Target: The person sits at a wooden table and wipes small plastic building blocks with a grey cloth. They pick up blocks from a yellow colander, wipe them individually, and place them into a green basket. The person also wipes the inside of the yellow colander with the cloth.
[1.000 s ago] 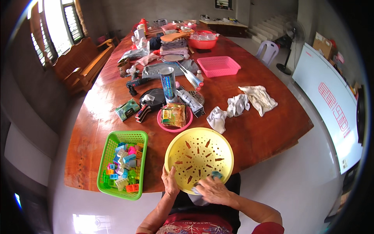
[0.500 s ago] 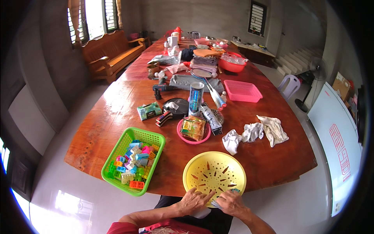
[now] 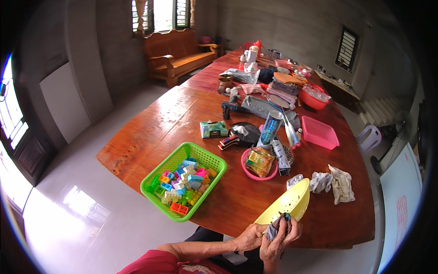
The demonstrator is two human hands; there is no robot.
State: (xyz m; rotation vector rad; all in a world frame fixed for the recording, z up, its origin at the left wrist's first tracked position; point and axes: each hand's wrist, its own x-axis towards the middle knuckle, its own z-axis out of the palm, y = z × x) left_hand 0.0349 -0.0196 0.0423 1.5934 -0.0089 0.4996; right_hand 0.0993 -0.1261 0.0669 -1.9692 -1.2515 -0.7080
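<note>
A yellow colander with punched holes is tilted up on its side at the table's near edge. My left hand is closed at its near rim, with the fingertips partly hidden. Just right of it, my right hand is closed round a bunched grey cloth, which is against the colander's near side. A small dark and teal patch shows between the right fingers, too small to tell apart from the cloth. To the left stands a green basket of colourful toy building blocks.
Beyond the colander are a pink bowl with a food packet, a clear tube and a long box. Crumpled white cloths lie to the right. A pink basket, tissue pack and power drill sit farther back.
The colander has tipped from facing up to standing on its side. Both hands have shifted slightly right with it. The view has turned left, so the table appears farther right.
</note>
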